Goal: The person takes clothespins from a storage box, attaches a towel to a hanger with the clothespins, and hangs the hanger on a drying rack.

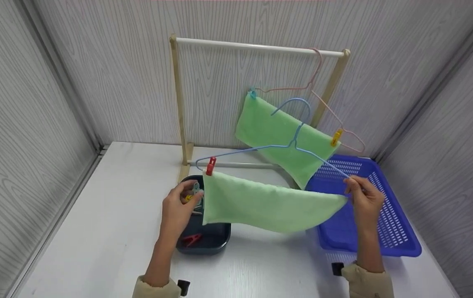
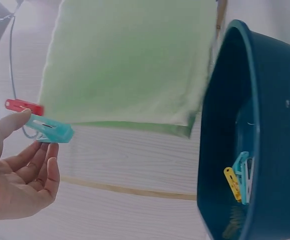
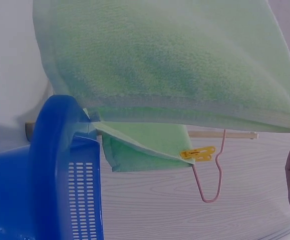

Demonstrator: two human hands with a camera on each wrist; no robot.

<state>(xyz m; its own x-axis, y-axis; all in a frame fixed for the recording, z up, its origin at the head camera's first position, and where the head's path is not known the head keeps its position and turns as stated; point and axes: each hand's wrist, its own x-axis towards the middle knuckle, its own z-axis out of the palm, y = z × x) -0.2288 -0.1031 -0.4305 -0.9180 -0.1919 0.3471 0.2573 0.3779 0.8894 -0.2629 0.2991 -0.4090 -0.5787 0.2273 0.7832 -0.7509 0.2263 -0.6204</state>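
Observation:
My left hand pinches a turquoise clothespin between thumb and fingers, near the dark bin. My right hand grips the right end of a blue hanger, where a corner of a light green towel meets it; the fingers hide whether they pinch the cloth too. A red clothespin fastens the towel's other corner at the hanger's left end. Behind, a second green towel hangs slanted from a pink hanger, fixed by a turquoise clothespin and a yellow clothespin.
A rack with a white top bar and wooden posts stands at the back, carrying the pink hanger. The dark bin holds several clothespins. At right sits a blue perforated basket, partly behind my right arm. Walls close in the sides.

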